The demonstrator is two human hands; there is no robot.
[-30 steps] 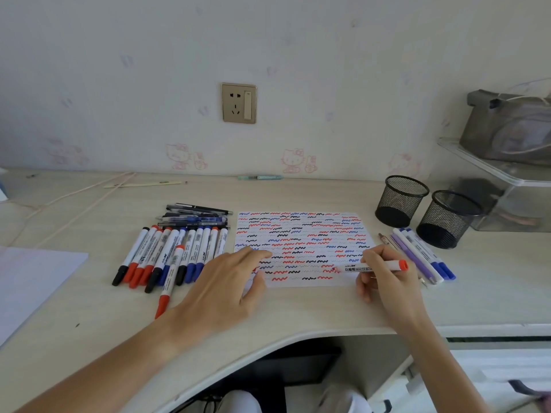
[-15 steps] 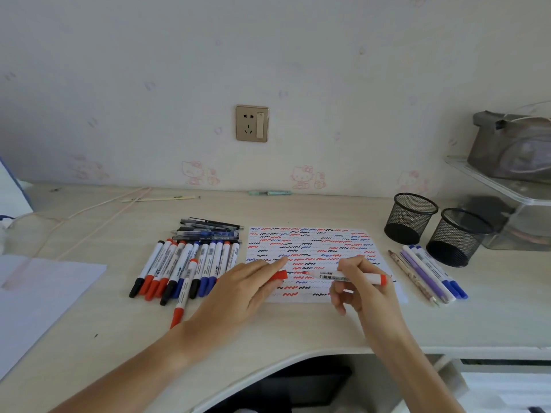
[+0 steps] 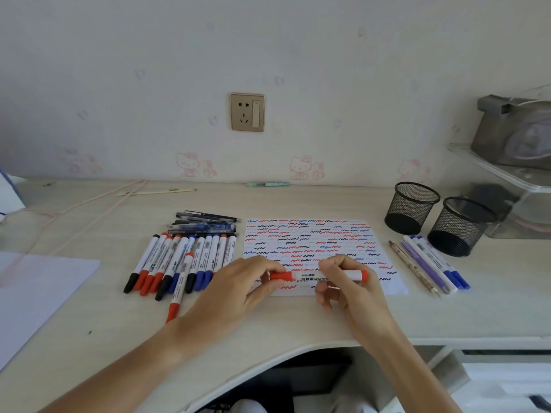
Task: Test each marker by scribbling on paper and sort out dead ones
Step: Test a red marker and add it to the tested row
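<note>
A red whiteboard marker [image 3: 310, 275] lies level above the near edge of the scribbled paper [image 3: 313, 239]. My left hand [image 3: 238, 287] pinches its red cap at the left end. My right hand [image 3: 348, 281] grips the white barrel near the right end. The cap sits on the marker. Left of the paper lies a row of several black, red and blue markers [image 3: 185, 260], with one red marker [image 3: 177, 296] lower than the rest. Right of the paper lie several purple and blue pens [image 3: 432, 263].
Two black mesh cups [image 3: 411, 207] [image 3: 462, 225] stand at the right rear. Dark pens [image 3: 205, 223] are piled behind the marker row. A white sheet [image 3: 38, 293] lies at the left. Clear shelving with a grey pouch [image 3: 512, 138] is at far right. The desk edge curves in front.
My right hand lifted the red marker from the paper and turned it level. My left hand left the paper, brought the red cap to the tip, and the cap now sits on.
</note>
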